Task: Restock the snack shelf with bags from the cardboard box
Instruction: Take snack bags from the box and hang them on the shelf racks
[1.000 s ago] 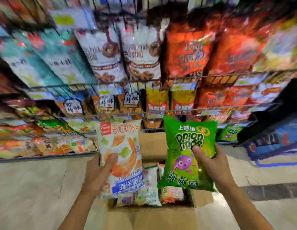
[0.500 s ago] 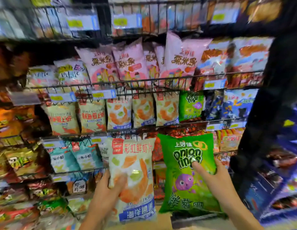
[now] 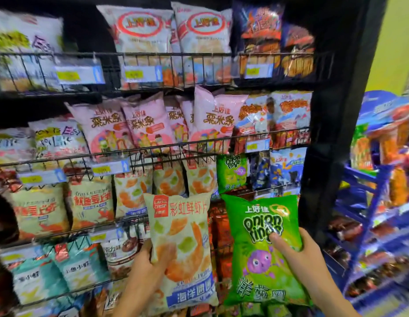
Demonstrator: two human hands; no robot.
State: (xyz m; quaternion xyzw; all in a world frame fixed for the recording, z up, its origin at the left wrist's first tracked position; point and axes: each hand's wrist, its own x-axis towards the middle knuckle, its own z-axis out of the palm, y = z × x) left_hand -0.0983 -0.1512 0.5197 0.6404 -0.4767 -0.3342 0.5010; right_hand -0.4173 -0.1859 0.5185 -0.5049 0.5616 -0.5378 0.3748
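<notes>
Two grips: left hand (image 3: 146, 271) fingers curled round prawn-cracker bag (image 3: 185, 243), right hand (image 3: 301, 261) fingers clamped on green bag (image 3: 256, 227), before shelf (image 3: 256, 136).

Fingers of the left hand (image 3: 141, 271) lie hidden behind the prawn cracker bag (image 3: 182, 225), those of the right hand (image 3: 301, 259) behind the onion rings bag (image 3: 256, 261); the bottom edge cuts the 2 forearms. Price tags (image 3: 141, 74) blur beyond reading.

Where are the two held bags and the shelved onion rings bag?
Held prawn cracker bag (image 3: 192, 245): head view, front centre.
Held onion rings bag (image 3: 259, 261): head view, purple mascot.
Shelved onion rings bag (image 3: 232, 172): head view, front centre.
</notes>
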